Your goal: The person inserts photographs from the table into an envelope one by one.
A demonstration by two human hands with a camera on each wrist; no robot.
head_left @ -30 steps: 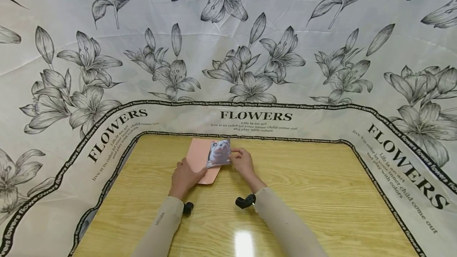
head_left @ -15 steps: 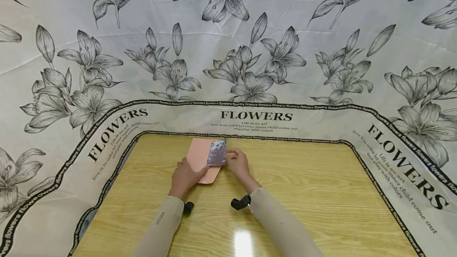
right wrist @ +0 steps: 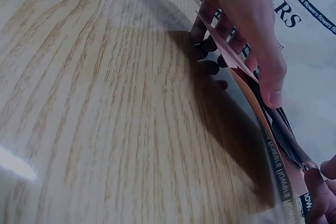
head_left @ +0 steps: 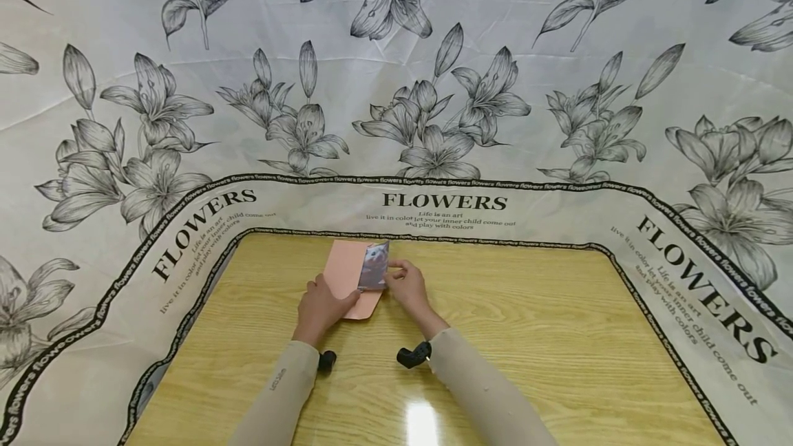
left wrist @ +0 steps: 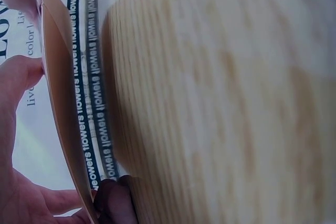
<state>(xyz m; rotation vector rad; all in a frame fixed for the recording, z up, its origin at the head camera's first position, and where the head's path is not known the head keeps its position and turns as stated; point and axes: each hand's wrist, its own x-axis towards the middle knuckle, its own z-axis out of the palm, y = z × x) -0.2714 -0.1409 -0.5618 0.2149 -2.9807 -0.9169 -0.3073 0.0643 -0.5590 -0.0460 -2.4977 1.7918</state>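
Observation:
A pink envelope [head_left: 343,268] is held up off the wooden table by my left hand [head_left: 319,308], thumb on its near face and fingers behind its left side. From its right-hand opening sticks a photo card [head_left: 374,268] with a pale furry animal on it; the rest of the card is hidden inside. My right hand [head_left: 407,288] pinches the card's outer edge. In the right wrist view the thumb presses on the card, and other fingers lie behind the envelope's flap [right wrist: 227,51]. The left wrist view shows the envelope [left wrist: 59,72] edge-on between left thumb and fingers.
The wooden table [head_left: 526,336] carries a bright light reflection near its front. White cloth [head_left: 446,191] printed with flowers and lettering surrounds the table's back and sides. A black wrist camera [head_left: 414,355] sits at the right wrist, another [head_left: 327,362] at the left.
My right hand has moved left, and the photo card has slid further into the envelope, so less of it shows. The left hand and envelope have stayed put.

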